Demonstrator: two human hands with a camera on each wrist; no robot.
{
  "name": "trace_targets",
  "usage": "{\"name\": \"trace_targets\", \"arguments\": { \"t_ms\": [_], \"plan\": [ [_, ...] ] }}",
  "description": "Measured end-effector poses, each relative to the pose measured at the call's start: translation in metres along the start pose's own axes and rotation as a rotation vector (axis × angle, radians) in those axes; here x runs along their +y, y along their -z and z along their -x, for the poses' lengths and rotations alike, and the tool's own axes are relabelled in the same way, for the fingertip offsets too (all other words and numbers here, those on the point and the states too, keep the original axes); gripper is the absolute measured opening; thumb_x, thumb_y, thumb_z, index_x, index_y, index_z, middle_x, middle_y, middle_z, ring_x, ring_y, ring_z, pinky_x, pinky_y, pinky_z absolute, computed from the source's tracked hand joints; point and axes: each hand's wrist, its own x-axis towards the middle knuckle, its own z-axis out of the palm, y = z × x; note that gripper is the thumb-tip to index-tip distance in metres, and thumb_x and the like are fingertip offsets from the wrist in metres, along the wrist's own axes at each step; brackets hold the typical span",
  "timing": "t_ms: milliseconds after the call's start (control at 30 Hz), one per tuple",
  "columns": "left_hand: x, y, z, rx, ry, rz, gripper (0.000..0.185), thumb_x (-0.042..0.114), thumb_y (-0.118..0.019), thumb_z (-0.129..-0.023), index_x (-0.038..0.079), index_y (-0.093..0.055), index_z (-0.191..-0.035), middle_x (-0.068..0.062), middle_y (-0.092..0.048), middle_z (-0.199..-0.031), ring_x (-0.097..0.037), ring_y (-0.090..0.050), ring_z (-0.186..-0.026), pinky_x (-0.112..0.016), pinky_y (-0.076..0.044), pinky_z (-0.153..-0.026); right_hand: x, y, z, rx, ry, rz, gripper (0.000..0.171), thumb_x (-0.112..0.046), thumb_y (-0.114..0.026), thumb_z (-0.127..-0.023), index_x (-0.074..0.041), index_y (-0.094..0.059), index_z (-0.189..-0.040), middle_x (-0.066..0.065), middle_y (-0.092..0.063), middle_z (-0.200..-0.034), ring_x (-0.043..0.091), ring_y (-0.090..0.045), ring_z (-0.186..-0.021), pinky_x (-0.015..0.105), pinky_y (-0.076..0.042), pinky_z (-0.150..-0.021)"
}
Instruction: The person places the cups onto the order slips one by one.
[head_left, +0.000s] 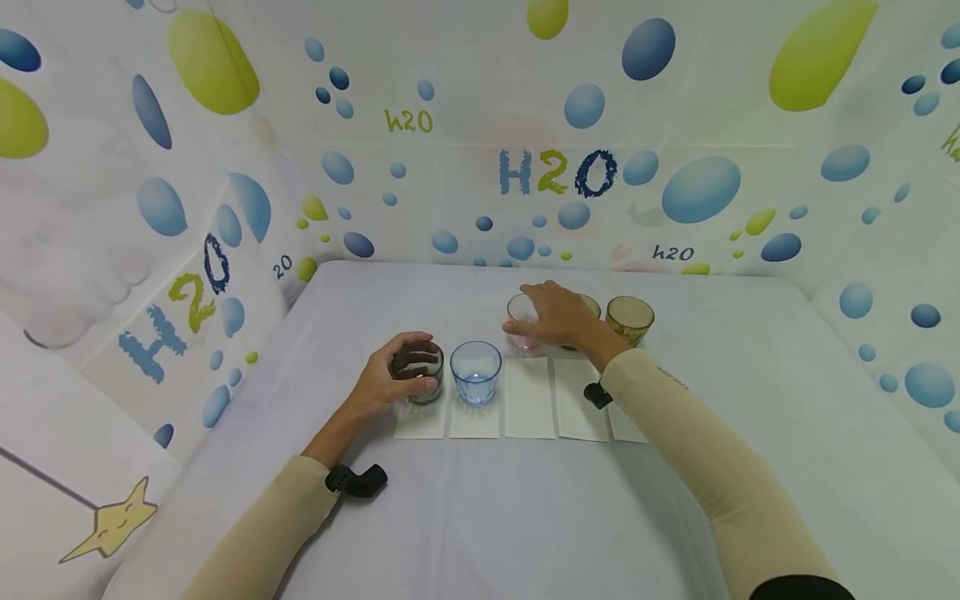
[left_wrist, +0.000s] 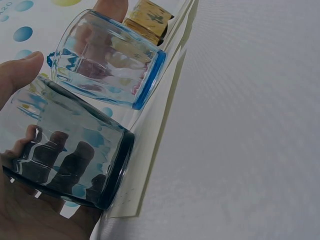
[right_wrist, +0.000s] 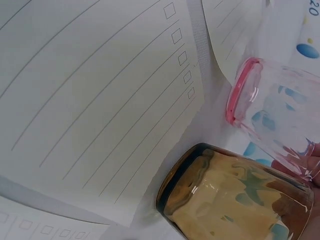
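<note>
On a grey counter (head_left: 480, 517) walled in by bubble-print sheeting, five lined cards (head_left: 529, 398) lie side by side in a row, and two of them already carry a glass: a dark glass (head_left: 422, 372) on the leftmost card and a blue glass (head_left: 476, 372) on the next. By this showing the job looks under half done, with three cards bare and three glasses standing beyond the row's far edge: a pink glass (head_left: 521, 321), an amber glass (head_left: 589, 307) mostly hidden by the hand, and an olive glass (head_left: 630, 319) to the right.

The left hand (head_left: 390, 379) wraps the dark glass, fingers curled over its rim and wall while it stands on its card. The right hand (head_left: 558, 317) reaches over the far glasses, its fingers closing on the pink glass, which stands on the counter just beyond the third card.

The head view alone gives the whole row and the count of cards. The left wrist view shows the dark glass (left_wrist: 65, 150) against the palm, fingers mirrored in its wall, with the blue glass (left_wrist: 107, 60) just beside it. The right wrist view shows the pink glass (right_wrist: 272, 117) with its red rim beside the amber glass (right_wrist: 235, 195), fingertips on the pink glass's far wall, and checkbox columns printed on the cards (right_wrist: 100, 90), too small to read from the head camera.
</note>
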Motion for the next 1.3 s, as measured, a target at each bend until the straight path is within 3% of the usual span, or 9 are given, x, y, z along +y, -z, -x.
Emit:
{"name": "trace_targets", "arguments": {
  "t_ms": [267,533,1300],
  "plan": [
    [-0.026,0.005,-0.003,0.015,-0.018,-0.02,0.065,0.009,-0.075,-0.079,0.013,-0.044,-0.135,-0.013,-0.051,-0.129,-0.032,-0.053,-0.117,-0.049,-0.043,-0.1,-0.001,0.0,0.0,-0.012,-0.003,0.012,0.098,-0.079,-0.045,-0.076,-0.01,-0.036,-0.145,0.013,-0.043,-0.143,0.029,-0.038,-0.131,0.05,-0.036,-0.105],
    [0.0,0.0,0.0,-0.002,-0.002,0.005,0.066,0.003,-0.073,-0.078,-0.001,-0.04,-0.136,-0.026,-0.047,-0.13,-0.044,-0.048,-0.118,-0.058,-0.038,-0.1,0.0,-0.001,-0.001,-0.006,0.026,0.011,0.092,-0.074,-0.047,-0.08,-0.007,-0.038,-0.143,0.014,-0.044,-0.142,0.029,-0.039,-0.131,0.047,-0.034,-0.108],
    [0.003,0.0,0.0,0.002,0.004,-0.005,0.066,0.003,-0.072,-0.079,0.0,-0.04,-0.136,-0.025,-0.047,-0.13,-0.045,-0.047,-0.119,-0.057,-0.038,-0.1,-0.004,-0.003,-0.005,0.018,0.025,0.034,0.086,-0.067,-0.05,-0.083,-0.004,-0.04,-0.141,0.014,-0.045,-0.141,0.03,-0.042,-0.129,0.046,-0.034,-0.108]
  ]
}}
